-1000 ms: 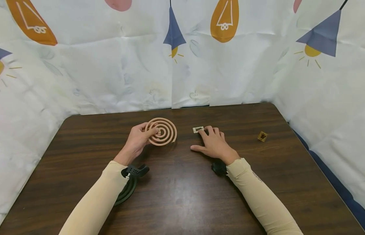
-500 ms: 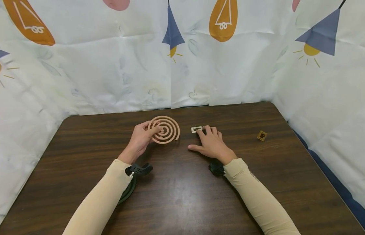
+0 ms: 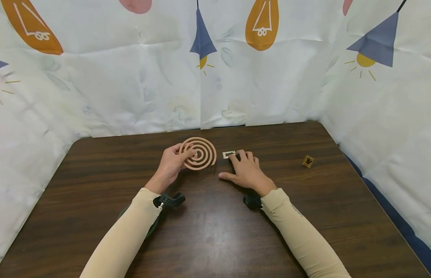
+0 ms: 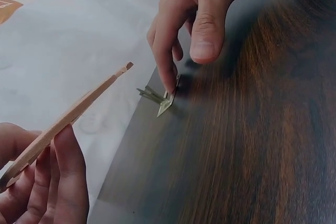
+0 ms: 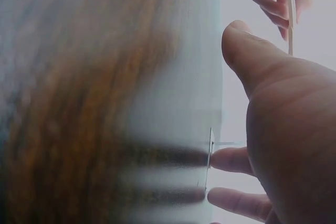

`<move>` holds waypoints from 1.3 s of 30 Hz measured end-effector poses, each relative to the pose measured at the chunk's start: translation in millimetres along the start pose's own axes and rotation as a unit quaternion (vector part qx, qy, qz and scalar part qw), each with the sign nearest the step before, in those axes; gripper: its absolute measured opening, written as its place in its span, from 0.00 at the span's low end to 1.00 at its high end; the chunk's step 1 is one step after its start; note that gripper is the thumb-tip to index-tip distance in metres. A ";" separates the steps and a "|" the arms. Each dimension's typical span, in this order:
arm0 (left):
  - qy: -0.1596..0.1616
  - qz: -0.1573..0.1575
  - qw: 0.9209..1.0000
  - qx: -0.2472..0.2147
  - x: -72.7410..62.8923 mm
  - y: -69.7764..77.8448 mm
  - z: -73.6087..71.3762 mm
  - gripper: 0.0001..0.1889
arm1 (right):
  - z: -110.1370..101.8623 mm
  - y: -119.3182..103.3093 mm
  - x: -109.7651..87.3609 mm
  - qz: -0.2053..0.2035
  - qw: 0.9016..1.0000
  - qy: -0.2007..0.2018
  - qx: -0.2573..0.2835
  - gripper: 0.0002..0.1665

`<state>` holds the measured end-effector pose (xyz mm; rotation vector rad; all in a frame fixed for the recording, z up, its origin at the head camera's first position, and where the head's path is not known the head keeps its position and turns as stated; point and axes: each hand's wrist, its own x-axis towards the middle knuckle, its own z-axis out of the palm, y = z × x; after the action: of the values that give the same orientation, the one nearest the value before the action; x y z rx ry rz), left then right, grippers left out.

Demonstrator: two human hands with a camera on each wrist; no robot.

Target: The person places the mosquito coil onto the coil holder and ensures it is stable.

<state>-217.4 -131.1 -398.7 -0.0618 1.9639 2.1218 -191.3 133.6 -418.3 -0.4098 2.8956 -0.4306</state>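
On the worktop (image 3: pixel 215 239), a dark green coil (image 3: pixel 153 227) is mostly hidden by the left sleeve (image 3: pixel 119 231). The left hand's (image 3: pixel 170 164) grip pinches a raised tan mosquito coil (image 4: pixel 86 101); toward its three o'clock, the right hand (image 3: pixel 248 172), grip released, touches a metal stand (image 4: pixel 165 107). Patterned curtain (image 3: pixel 159 77) hangs at twelve o'clock.

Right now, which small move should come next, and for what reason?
Probably the left hand should bring the centre of the spiral coil above the raised part of the small metal stand. The left hand holds the coil apart from the stand, while the right hand touches the stand's base with its fingers, which may steady it.
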 end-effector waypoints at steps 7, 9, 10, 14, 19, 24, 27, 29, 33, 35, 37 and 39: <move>0.003 0.003 1.000 -0.006 2.2 -1.3 4.7 0.22 | 0.2 -2.2 0.6 0.003 1.000 0.001 0.004 0.53; 0.004 0.001 1.000 -0.012 2.8 -1.5 5.9 0.22 | 0.1 -2.8 0.7 0.004 1.000 -0.001 0.006 0.53; 0.004 0.001 1.000 -0.015 3.1 -1.8 6.5 0.22 | 0.2 -3.0 0.9 0.004 1.000 -0.002 0.006 0.53; 0.004 -0.003 1.000 -0.021 4.4 -2.7 9.4 0.22 | 0.7 -3.8 1.4 0.006 1.000 -0.006 0.005 0.54; 0.005 -0.003 1.000 -0.021 6.0 -3.7 12.2 0.22 | 1.2 -3.9 1.9 0.005 1.000 -0.006 0.004 0.54; -0.001 0.001 1.000 -0.024 7.6 -4.9 13.2 0.23 | 1.3 -4.7 2.3 0.001 1.000 -0.002 0.002 0.53; -0.001 0.000 1.000 -0.024 8.3 -5.3 13.8 0.24 | 1.5 -5.3 2.3 -0.002 1.000 -0.002 0.008 0.52; 0.000 -0.001 1.000 -0.024 8.9 -5.7 14.3 0.24 | 1.5 -5.0 2.3 -0.002 1.000 -0.002 0.009 0.52; 0.005 -0.005 1.000 -0.022 9.4 -5.4 15.1 0.23 | 0.7 -3.4 2.1 0.000 1.000 -0.001 0.009 0.51; 0.008 -0.007 1.000 -0.021 9.5 -5.1 15.7 0.22 | 0.2 -2.0 1.9 0.001 1.000 -0.002 0.007 0.51; 0.010 -0.009 1.000 -0.021 9.6 -4.8 16.5 0.22 | -0.4 -0.4 1.8 0.002 1.000 -0.004 0.007 0.51; 0.011 -0.010 1.000 -0.020 10.2 -5.0 17.0 0.22 | -0.9 1.5 1.6 0.001 1.000 -0.005 0.007 0.51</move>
<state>-223.8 -112.5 -404.1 -0.1121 1.9240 2.1569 -193.3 134.7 -418.1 -0.4052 2.8822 -0.4480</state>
